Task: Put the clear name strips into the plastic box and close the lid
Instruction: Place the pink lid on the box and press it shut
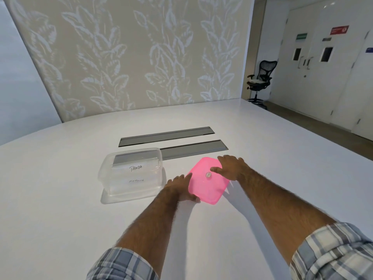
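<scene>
A clear plastic box stands open on the white table, left of centre. Inside it lie the clear name strips – one reads "PANDA" in handwriting, and a second, nearer one carries writing too faint to read.

Just right of the box, both hands hold the pink lid, which sits at an angle to the box and casts a shadow on the table to its right. The left hand takes the lid's left edge, its thumb at the near corner and its fingers hidden behind the pink plastic. The right hand clasps the far right corner, the thumb lying across the top beside a small round disc in the lid's middle – the fingers curl over the far edge. The lid is apart from the box, not on it.

Beyond the box, two long grey slots are set into the tabletop. Plaid sleeves cover both upper forearms. Behind stands a leaf-patterned wall, with a black office chair and white double doors at the right.
</scene>
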